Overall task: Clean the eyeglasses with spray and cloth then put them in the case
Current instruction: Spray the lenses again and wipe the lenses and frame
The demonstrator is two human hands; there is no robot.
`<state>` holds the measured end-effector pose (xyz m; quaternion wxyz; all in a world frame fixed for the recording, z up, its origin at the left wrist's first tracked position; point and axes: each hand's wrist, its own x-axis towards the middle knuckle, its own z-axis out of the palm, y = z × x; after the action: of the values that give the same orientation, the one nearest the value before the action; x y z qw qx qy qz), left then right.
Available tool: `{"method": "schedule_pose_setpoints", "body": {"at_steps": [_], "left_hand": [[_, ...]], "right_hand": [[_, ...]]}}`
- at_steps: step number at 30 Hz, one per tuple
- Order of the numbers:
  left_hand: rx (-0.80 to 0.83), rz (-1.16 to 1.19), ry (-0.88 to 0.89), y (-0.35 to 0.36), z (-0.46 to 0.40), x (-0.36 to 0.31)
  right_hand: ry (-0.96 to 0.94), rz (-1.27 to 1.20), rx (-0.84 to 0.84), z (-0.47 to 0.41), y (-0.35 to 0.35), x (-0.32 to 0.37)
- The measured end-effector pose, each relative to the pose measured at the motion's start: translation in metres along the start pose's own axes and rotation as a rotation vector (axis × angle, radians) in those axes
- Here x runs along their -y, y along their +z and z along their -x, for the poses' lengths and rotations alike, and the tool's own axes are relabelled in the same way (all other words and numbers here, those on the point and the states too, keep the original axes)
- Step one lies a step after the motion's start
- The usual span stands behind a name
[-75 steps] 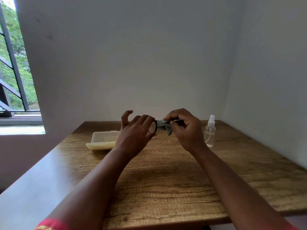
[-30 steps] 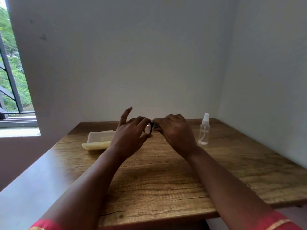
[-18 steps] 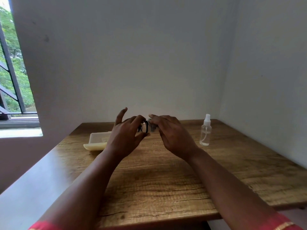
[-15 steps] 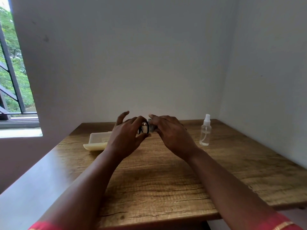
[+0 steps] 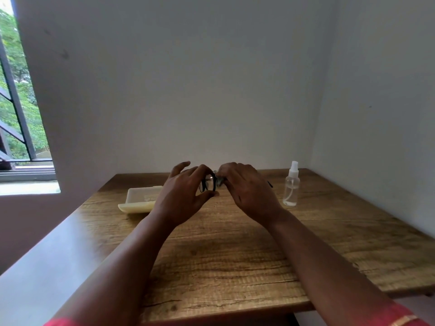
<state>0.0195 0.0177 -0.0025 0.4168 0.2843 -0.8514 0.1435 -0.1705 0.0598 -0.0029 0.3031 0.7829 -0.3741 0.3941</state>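
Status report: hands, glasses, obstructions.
Left hand pinches black-framed eyeglasses. Right hand rubs grey cloth on them. Open cream case unobstructed.

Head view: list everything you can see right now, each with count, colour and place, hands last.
glasses: one pair, black frame, held above the table between both hands
cloth: one, grey, mostly hidden under the right fingers at the glasses
case: one, cream, open, on the table behind the left hand
spray bottle: one, clear with white top, upright at the table's far right
table: one, brown wood grain, in the room's corner
window: one, dark frame, far left
left hand: grips the glasses
right hand: pinches the cloth
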Motion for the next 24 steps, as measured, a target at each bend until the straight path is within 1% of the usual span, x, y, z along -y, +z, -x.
{"method": "schedule_pose_setpoints", "body": {"at_steps": [4, 8, 12, 14, 17, 20, 22, 24], "left_hand": [[0.021, 0.039, 0.004, 0.001, -0.001, 0.001], [-0.001, 0.061, -0.026, 0.001, -0.002, 0.002], [-0.062, 0.090, -0.079, -0.001, -0.001, 0.007], [-0.078, 0.106, -0.107, -0.003, 0.000, 0.010], [-0.081, 0.125, -0.113, -0.002, 0.000, 0.010], [-0.073, 0.116, -0.112, -0.001, -0.001, 0.008], [-0.068, 0.105, -0.103, -0.002, 0.000, 0.009], [-0.059, 0.094, -0.086, -0.003, 0.001, 0.010]], "right_hand": [[0.032, 0.072, 0.003, 0.001, 0.004, -0.006], [0.097, 0.022, -0.003, 0.001, 0.003, -0.012], [0.235, -0.085, -0.074, 0.006, -0.004, -0.025], [0.340, -0.171, -0.115, 0.011, -0.007, -0.036], [0.506, -0.257, -0.128, 0.018, -0.009, -0.048], [0.623, -0.317, -0.128, 0.020, -0.009, -0.050], [0.665, -0.323, -0.115, 0.021, -0.007, -0.051], [0.651, -0.307, -0.081, 0.022, -0.005, -0.052]]}}
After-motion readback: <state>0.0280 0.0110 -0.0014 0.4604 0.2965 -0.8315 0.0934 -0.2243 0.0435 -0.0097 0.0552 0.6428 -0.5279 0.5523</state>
